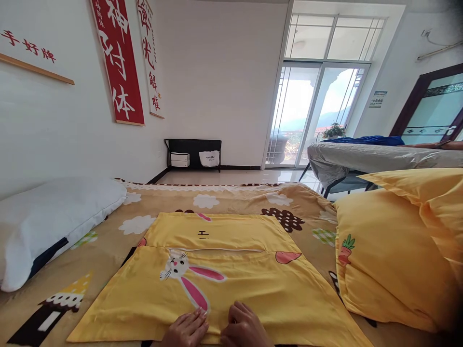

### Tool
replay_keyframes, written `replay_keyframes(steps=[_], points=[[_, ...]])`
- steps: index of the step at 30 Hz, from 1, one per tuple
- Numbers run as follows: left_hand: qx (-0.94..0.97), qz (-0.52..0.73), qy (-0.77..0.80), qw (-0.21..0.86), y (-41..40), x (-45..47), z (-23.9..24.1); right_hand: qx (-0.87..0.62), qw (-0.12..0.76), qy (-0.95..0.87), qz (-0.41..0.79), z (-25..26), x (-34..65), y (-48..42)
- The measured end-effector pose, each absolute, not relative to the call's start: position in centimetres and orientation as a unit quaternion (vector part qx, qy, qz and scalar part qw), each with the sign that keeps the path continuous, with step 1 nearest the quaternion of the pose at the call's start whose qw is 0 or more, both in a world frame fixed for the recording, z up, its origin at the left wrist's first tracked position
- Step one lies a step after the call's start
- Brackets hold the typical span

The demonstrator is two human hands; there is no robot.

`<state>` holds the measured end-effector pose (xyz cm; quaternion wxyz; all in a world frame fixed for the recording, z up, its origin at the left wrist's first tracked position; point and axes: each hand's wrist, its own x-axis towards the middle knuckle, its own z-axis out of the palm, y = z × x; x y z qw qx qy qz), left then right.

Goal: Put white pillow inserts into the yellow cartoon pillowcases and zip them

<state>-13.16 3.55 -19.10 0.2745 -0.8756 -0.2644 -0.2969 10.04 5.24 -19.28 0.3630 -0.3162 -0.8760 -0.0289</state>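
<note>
Yellow rabbit-print pillowcase (217, 284), empty and flat on the patterned bedsheet (108, 241), with left hand (186, 330) and right hand (244, 330) pressing open-palmed on its near hem: light, limp, likely best gripped by the corners.

Both wrists are cut off by the bottom edge; the flat yellow rabbit-print pillowcase (217, 284) hides the fingertips' grip

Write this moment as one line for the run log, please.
left hand: flat on yellow pillowcase | right hand: same, near edge | white pillow: left | yellow pillow: right
</note>
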Motion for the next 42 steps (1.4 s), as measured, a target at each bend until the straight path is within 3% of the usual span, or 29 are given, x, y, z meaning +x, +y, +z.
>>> replay_keyframes(steps=[5,9,14,19,42], points=[[-0.86,-0.323,-0.366,0.148,3.4,-9.8,-19.1,-0.383,0.279,-0.87,0.135,-13.9,10.4,9.2],[-0.883,-0.286,-0.364,0.075,4.1,-7.1,-16.9,-0.377,0.233,-0.882,0.157,-12.6,9.3,13.6],[-0.915,-0.198,-0.29,0.198,5.6,-6.7,-18.2,-0.372,0.157,-0.9,0.164,-14.9,8.4,15.8],[-0.889,-0.214,-0.267,0.304,6.2,-7.4,-22.3,-0.349,0.156,-0.91,0.163,-16.0,8.6,15.3],[-0.905,-0.201,-0.266,0.262,6.2,-7.2,-22.6,-0.346,0.157,-0.911,0.158,-15.7,8.6,15.1]])
